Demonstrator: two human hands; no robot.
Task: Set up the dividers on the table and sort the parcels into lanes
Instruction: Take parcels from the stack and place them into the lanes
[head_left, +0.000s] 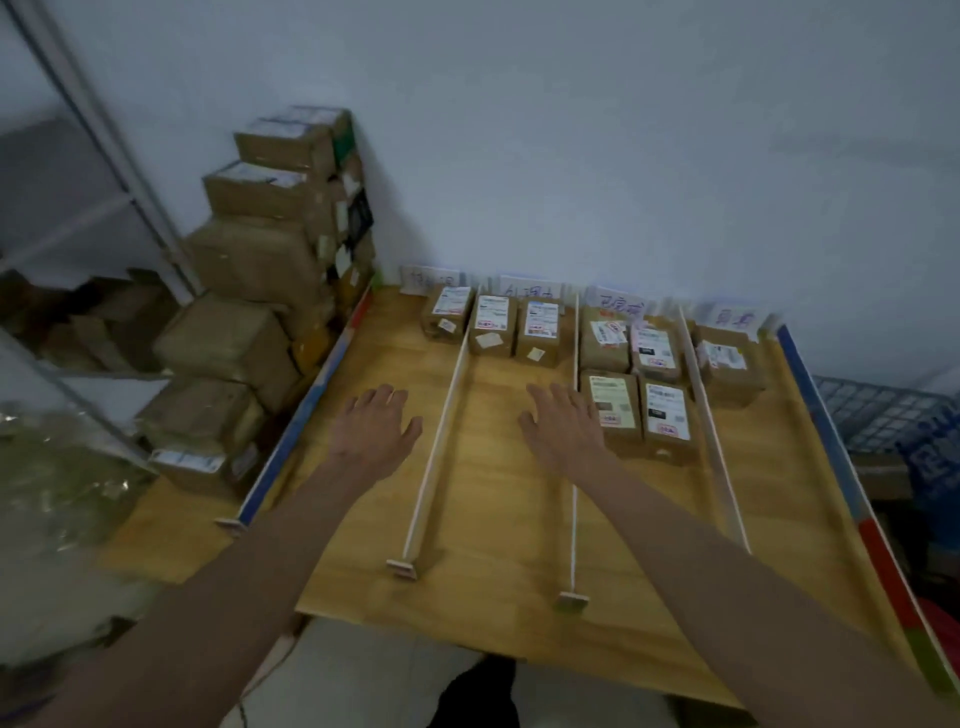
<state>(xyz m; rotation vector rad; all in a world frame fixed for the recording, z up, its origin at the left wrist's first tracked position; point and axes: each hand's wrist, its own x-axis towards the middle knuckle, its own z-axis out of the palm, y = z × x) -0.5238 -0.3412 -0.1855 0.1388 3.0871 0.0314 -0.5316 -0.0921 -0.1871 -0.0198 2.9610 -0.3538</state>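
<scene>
Left of the blue wire-mesh crate (883, 415): plain white wall (571, 130)
Far left: grey metal shelving rack (104, 208), a clear plastic bag (62, 478) below it

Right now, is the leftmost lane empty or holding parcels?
Holding one parcel, at the far end under the lane's label; the rest of that lane is bare table.
</scene>
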